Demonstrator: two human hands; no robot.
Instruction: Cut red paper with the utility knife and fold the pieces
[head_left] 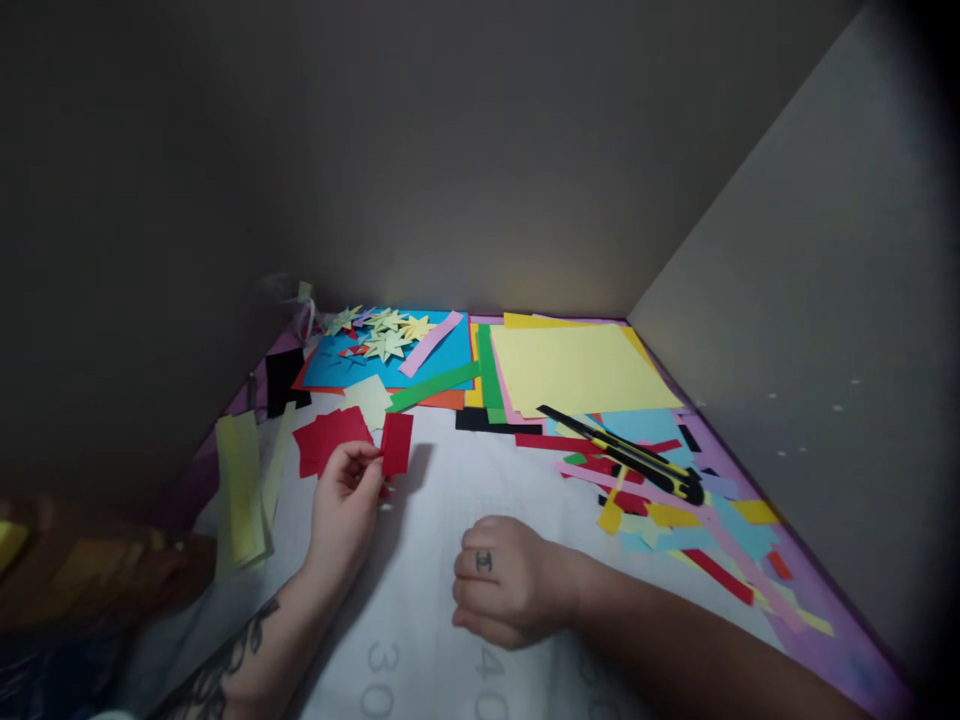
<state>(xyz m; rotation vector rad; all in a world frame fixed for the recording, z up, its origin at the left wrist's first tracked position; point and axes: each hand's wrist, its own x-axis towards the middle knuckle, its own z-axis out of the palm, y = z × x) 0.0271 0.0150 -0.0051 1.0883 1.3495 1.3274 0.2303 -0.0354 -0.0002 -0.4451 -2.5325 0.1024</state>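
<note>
Desk (442, 470), white-covered: left of cutter (637, 462), left hand (349, 510) pinching red strip (397, 443), right hand (504, 582) fisted; seemingly strip-handling step, next move needing steady pinch.

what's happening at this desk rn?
A person's left hand pinches a small red paper piece between its fingers. The right hand is curled closed; whether it holds anything is hidden. A utility knife lies among paper scraps at right. Paper stars sit on a blue sheet at the back left.
</note>
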